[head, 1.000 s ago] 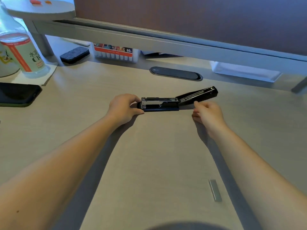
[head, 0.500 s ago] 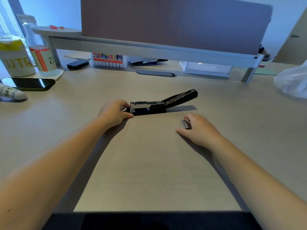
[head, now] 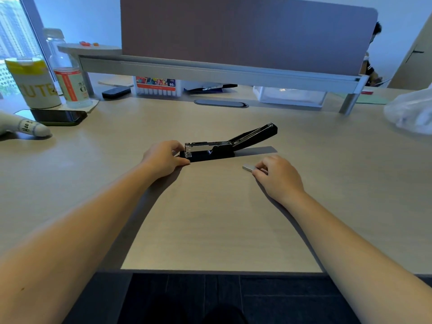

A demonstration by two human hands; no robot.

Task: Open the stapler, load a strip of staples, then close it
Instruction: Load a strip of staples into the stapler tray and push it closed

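A black stapler [head: 217, 150] lies open on the wooden desk [head: 210, 218], its lid swung up and back to the right and its metal magazine exposed. My left hand [head: 163, 157] holds the stapler's left front end against the desk. A short silver strip of staples [head: 248, 167] rests on the desk to the right of the stapler's base. My right hand [head: 278, 176] pinches the strip's right end between its fingertips, and most of the strip is hidden under the fingers.
A phone [head: 58, 116], a can [head: 35, 83] and a bottle [head: 67, 76] stand at the back left. A marker box [head: 156, 87] and a clear tray [head: 289, 95] sit under the grey shelf [head: 210, 71]. A white plastic bag [head: 411, 111] lies at the right.
My right hand left the stapler's lid, came toward me and closed its fingers on the staple strip. The camera tilted up. My left hand stayed on the stapler.
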